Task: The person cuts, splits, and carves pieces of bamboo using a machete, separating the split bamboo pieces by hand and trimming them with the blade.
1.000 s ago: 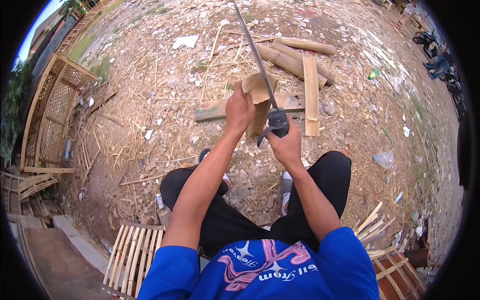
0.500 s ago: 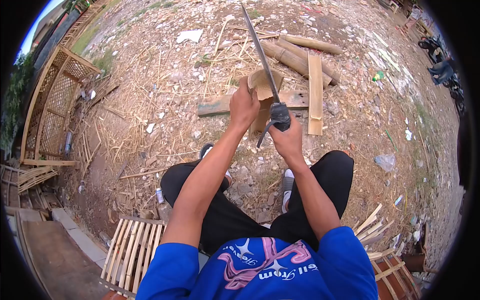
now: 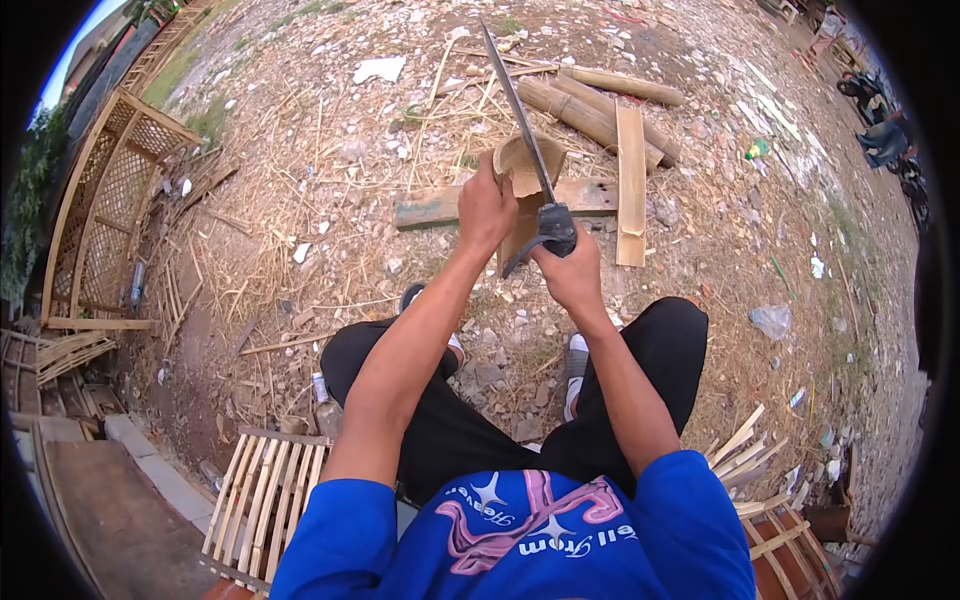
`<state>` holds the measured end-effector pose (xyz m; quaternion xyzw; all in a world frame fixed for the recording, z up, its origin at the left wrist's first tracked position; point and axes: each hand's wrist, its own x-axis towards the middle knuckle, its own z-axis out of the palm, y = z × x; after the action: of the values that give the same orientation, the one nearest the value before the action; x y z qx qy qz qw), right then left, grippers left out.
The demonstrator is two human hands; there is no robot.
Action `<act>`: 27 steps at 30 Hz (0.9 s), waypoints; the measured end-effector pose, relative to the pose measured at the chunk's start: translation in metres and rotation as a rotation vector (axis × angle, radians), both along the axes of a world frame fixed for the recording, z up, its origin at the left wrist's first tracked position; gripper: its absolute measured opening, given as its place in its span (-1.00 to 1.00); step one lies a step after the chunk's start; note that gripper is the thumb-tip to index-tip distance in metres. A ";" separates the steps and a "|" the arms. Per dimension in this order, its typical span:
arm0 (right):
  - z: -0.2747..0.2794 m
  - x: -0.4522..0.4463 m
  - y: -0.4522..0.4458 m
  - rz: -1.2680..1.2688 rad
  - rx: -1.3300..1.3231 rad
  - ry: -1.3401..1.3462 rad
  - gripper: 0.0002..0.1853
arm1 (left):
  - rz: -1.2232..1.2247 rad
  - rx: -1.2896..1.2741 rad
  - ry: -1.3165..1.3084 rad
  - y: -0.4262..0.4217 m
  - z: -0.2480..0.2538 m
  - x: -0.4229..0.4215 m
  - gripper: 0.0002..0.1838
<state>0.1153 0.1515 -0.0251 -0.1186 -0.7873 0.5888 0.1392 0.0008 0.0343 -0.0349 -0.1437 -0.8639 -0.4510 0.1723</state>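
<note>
Roughly curved bamboo (image 3: 519, 170), slender blade (image 3: 518, 110)

There are two hands (image 3: 487, 214), one knife (image 3: 525, 128) (and three thick poles (image 3: 622, 88)).

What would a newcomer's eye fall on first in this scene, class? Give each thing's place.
Probably the long dark blade, slanting up through the upper middle from the black-wrapped handle in the right grip. Just left of it, the left grip holds a curved bamboo piece, which the blade partly overlaps in view. The bright blue shirt with pink and white print stands out at the bottom centre.
</note>
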 end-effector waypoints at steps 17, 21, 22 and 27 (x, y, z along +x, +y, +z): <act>0.025 0.016 -0.001 -0.023 -0.082 -0.039 -0.70 | -0.088 -0.106 -0.081 -0.003 0.020 0.012 -0.51; -0.012 0.019 0.008 -0.079 -0.109 -0.058 -0.72 | -0.236 -0.084 -0.142 0.000 -0.024 0.010 -0.28; -0.013 0.025 0.011 -0.088 -0.150 -0.101 -0.73 | -0.261 -0.057 -0.147 0.001 -0.025 0.014 -0.26; -0.014 0.023 0.023 -0.075 -0.179 -0.030 -0.79 | -0.354 0.059 -0.265 0.015 -0.019 0.011 -0.21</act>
<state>0.1379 0.1741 -0.0392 -0.1688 -0.7286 0.6492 0.1383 0.0121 0.0490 -0.0537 -0.2277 -0.8265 -0.5144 -0.0203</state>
